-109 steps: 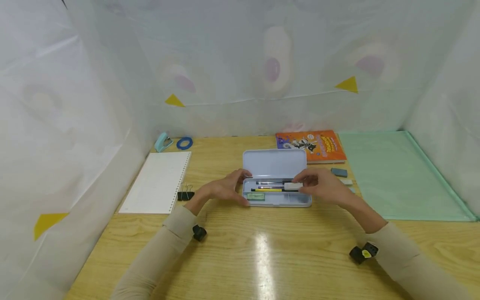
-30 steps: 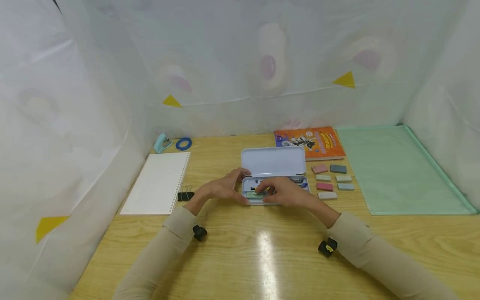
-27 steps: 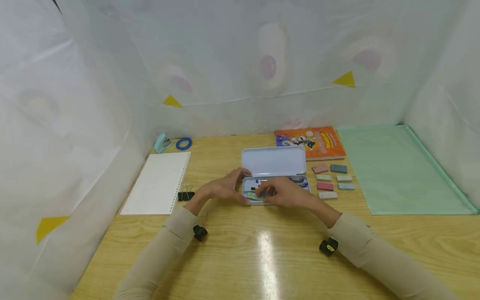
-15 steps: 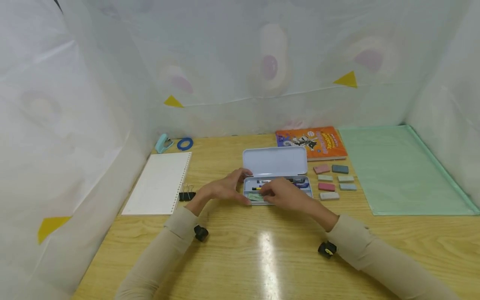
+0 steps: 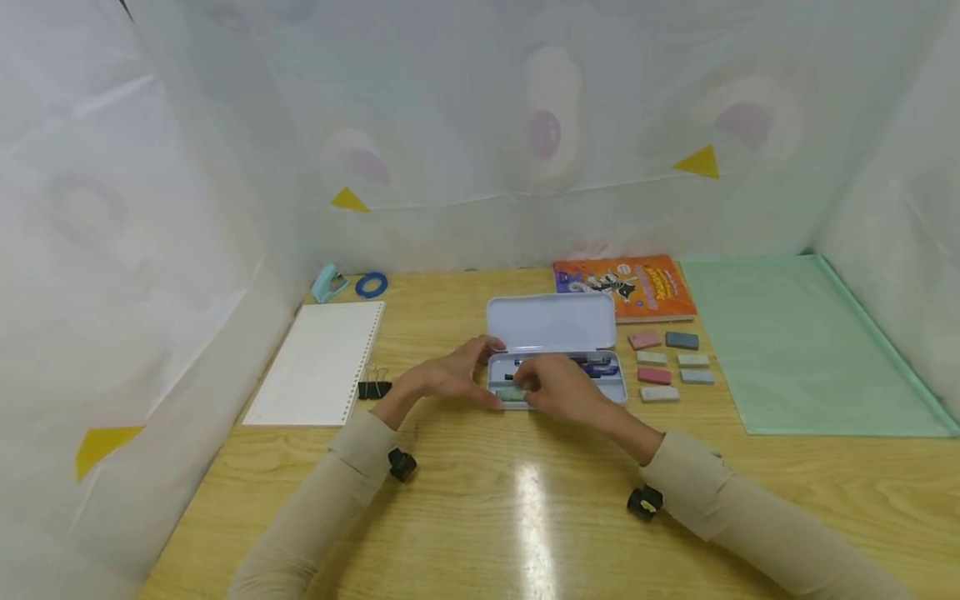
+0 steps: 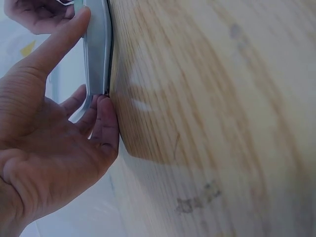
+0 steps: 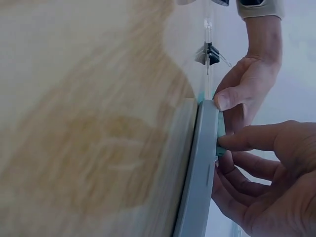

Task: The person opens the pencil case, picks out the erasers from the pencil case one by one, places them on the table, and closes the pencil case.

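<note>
A pale blue pencil case (image 5: 551,323) lies with its lid raised on the wooden table. My left hand (image 5: 459,372) grips its left end, thumb at the front edge and fingers round the back corner, as the left wrist view shows with the hand (image 6: 54,128) at the case wall (image 6: 97,49). Over the front compartment my right hand (image 5: 562,387) pinches a green eraser (image 5: 511,395). From the right wrist, the thumb presses the green eraser (image 7: 220,136) just inside the rim; the fingertips are partly hidden. Behind the hand, several pens (image 5: 600,368) lie in the back compartment.
Right of the case several erasers stand in two columns, with a white eraser (image 5: 659,394) nearest. An orange book (image 5: 652,287) and green mat (image 5: 810,350) lie beyond. Leftward are a black binder clip (image 5: 374,390), notebook (image 5: 315,362), stapler (image 5: 327,285) and blue tape roll (image 5: 371,285).
My right hand held a white eraser over the pens; that eraser now lies on the table at right. The hand has moved left to the green eraser, which has shifted slightly. My left hand stays put.
</note>
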Demonstrator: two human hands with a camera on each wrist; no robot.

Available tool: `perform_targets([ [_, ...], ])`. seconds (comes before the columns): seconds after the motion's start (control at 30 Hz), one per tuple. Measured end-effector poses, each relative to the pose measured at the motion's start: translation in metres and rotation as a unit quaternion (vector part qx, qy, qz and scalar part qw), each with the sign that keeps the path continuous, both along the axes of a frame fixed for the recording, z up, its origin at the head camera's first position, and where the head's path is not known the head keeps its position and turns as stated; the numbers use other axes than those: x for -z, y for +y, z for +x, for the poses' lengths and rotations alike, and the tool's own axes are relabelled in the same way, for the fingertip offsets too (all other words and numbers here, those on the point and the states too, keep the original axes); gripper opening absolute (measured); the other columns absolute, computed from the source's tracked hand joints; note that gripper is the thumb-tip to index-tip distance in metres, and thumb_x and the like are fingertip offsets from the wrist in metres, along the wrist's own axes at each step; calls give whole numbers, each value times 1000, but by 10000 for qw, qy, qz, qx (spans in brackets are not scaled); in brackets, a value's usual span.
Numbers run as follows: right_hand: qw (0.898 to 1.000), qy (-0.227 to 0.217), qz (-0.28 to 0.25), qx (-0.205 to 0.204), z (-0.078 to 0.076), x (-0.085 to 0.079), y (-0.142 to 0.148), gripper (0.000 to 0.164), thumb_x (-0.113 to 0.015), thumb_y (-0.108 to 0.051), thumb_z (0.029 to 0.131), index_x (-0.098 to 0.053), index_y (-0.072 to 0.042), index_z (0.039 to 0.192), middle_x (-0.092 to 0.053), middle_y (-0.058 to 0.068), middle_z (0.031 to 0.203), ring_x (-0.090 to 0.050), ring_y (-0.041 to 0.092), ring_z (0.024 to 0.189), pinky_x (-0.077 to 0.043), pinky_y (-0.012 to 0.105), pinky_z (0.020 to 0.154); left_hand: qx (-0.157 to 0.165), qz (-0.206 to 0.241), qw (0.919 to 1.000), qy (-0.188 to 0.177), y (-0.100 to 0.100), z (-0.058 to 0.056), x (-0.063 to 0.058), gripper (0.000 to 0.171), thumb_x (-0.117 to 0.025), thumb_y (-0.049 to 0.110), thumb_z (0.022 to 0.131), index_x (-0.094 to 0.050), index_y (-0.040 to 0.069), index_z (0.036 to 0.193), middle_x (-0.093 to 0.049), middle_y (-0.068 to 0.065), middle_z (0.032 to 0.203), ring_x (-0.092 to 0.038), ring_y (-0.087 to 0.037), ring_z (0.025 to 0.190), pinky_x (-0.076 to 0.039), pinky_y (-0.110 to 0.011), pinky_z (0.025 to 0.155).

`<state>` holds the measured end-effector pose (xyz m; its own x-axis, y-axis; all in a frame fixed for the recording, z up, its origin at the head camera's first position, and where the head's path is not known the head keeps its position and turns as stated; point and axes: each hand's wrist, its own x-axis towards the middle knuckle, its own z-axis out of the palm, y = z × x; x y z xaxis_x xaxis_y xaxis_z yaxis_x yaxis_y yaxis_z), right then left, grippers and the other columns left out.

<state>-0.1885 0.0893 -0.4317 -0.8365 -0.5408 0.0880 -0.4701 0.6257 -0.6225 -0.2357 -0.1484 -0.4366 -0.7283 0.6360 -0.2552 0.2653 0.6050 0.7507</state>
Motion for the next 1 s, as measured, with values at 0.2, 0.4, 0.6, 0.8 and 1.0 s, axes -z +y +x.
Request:
perform_targets([
  [0.2, 9981, -375, -355, 324, 1, -14, 17, 31, -70, 4, 85, -72, -1, 115, -69, 3, 91, -62, 16, 80, -52, 34, 72, -18, -5, 10000, 51, 0, -3, -1, 91, -89, 29, 83, -32, 12, 153, -42, -10, 147, -42, -26, 135, -35, -43, 117],
  [0.4, 9897, -868, -1060, 412, -4, -19, 55, 23, -67, 0, 90, -73, 1, 112, -68, 10, 100, -68, 21, 87, -55, 33, 73, -42, -37, 10000, 40, 1, -2, -2, 92, -90, 29, 82, -33, 11, 153, -42, -10, 148, -42, -26, 136, -34, -42, 118],
  [0.6, 9631, -1885, -1842, 543, -3, -14, 102, 17, -63, -5, 101, -70, 1, 115, -63, 21, 120, -75, 32, 99, -59, 39, 83, -22, 5, 10000, 37, 2, 1, -1, 91, -89, 28, 83, -33, 10, 152, -43, -11, 147, -42, -27, 135, -34, -43, 118],
  [0.8, 9451, -2139, -2323, 842, 6, -13, 149, 32, -64, -10, 103, -60, 7, 130, -58, 20, 139, -74, 31, 105, -60, 41, 85, -15, -95, 9999, 71, 2, 1, 0, 91, -89, 30, 83, -32, 11, 152, -43, -10, 147, -42, -26, 135, -34, -41, 118],
  [1.0, 9535, -1651, -2108, 1384, 12, -9, 192, 35, -67, -19, 103, -62, 4, 130, -69, -8, 123, -75, 20, 100, -57, 26, 86, -51, -136, 9998, 107, 2, 0, 0, 92, -89, 32, 83, -32, 12, 153, -42, -10, 148, -42, -27, 135, -34, -43, 118],
])
